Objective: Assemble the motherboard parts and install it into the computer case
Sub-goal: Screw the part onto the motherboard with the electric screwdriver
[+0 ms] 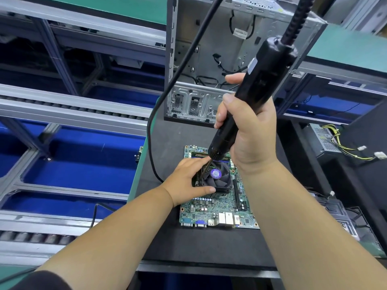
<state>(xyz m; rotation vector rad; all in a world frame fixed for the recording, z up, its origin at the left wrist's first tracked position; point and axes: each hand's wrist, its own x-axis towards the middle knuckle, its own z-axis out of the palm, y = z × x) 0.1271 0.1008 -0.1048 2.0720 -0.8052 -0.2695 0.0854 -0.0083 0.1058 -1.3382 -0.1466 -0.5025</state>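
A green motherboard lies flat on the black mat. A black cooler fan with a purple hub label sits on it. My left hand rests on the fan's left side, forefinger stretched along the screwdriver bit and thumb laid along the fan's near edge. My right hand grips a black electric screwdriver, tilted, with its bit down at the fan's left corner. The open grey computer case stands behind the board with loose cables inside.
A black power cord hangs from above and loops down left of the board. A coiled cable runs up from the screwdriver's top. Conveyor rails and blue bins fill the left. A power supply with yellow wires sits at the right.
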